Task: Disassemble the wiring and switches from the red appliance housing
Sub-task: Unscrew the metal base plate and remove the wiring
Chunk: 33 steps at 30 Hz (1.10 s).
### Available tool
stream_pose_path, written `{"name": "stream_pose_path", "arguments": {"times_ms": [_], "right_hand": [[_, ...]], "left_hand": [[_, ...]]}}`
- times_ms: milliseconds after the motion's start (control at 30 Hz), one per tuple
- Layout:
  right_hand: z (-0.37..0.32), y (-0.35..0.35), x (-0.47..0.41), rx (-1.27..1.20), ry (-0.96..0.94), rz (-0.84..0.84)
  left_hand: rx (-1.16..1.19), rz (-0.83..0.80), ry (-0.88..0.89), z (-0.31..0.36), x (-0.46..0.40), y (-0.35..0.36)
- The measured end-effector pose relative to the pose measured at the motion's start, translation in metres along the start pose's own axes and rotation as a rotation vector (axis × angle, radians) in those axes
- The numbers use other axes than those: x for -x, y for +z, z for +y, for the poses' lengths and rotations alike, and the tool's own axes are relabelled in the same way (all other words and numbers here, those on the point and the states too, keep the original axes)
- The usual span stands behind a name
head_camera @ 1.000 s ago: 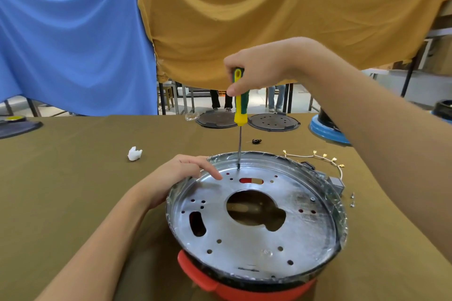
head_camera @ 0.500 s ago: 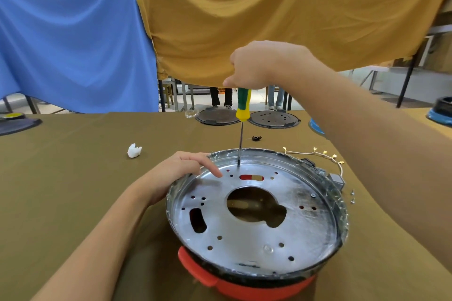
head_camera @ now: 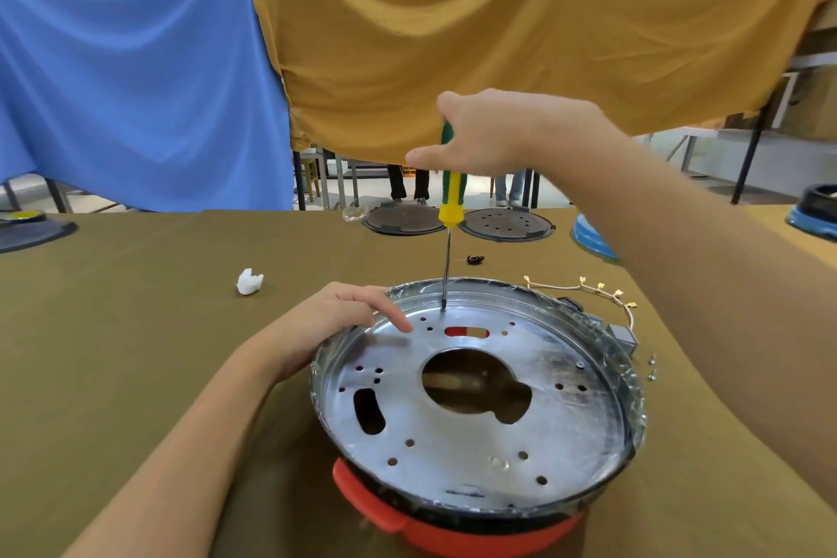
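The right hand (head_camera: 487, 136) grips the screwdriver (head_camera: 451, 199) upright by its green and yellow handle, its tip touching the far edge of the metal plate (head_camera: 471, 435) inside the red housing (head_camera: 453, 530). The left hand (head_camera: 330, 322) rests loosely open on the plate's left rim. A wire with terminals (head_camera: 589, 288) lies on the surface (head_camera: 136, 331) below the right forearm

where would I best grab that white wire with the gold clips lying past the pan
Pinch the white wire mid-run between its gold terminals, coming from above. It lies flat and loose on the table beyond the metal pan, so nothing blocks a top-down pinch.
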State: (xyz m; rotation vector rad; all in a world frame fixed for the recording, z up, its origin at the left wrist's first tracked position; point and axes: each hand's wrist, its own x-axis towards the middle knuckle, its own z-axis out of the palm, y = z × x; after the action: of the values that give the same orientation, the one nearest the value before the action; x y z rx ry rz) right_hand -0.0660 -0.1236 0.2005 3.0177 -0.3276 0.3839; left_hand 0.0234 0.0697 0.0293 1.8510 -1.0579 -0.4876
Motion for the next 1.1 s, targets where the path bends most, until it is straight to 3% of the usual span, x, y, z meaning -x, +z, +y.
{"name": "stream_pose_path", "arguments": {"times_ms": [100, 233, 400, 500, 700, 767, 867, 933, 1000, 1100], "right_hand": [[-0.005, 0.008, -0.003, 0.022, -0.097, 0.125], [-0.001, 0.001, -0.001, -0.258, -0.263, -0.044], [0.007, -0.002, 0.001, -0.410, -0.219, -0.123], [0.008, 0.004, 0.001, -0.345, -0.162, -0.047], [0.007, 0.010, -0.007, 0.106, -0.029, 0.284], [0.009, 0.007, -0.009, 0.028, -0.101, 0.199], [0.014, -0.005, -0.002, -0.295, -0.239, -0.023], [0.015, -0.006, 0.002, -0.470, -0.247, -0.057], [0.015, -0.003, 0.003, -0.474, -0.205, -0.026], [0.010, 0.004, 0.003, -0.248, -0.096, 0.056]], "left_hand": [[-0.001, 0.008, 0.015, 0.003, 0.003, 0.000], [-0.005, 0.028, -0.001, 0.002, 0.003, 0.001], [0.004, 0.006, 0.004, 0.000, 0.001, 0.001], [0.009, 0.010, -0.002, 0.001, 0.001, 0.001], [0.003, 0.002, -0.022, 0.001, 0.000, 0.000], [0.011, 0.000, -0.015, 0.000, 0.000, 0.001], [0.018, 0.000, -0.022, 0.000, 0.000, 0.001], [0.017, 0.002, -0.030, 0.001, 0.001, 0.001], [0.021, 0.004, -0.024, 0.001, 0.001, 0.001], [0.039, 0.005, -0.020, 0.001, 0.001, 0.002]]}}
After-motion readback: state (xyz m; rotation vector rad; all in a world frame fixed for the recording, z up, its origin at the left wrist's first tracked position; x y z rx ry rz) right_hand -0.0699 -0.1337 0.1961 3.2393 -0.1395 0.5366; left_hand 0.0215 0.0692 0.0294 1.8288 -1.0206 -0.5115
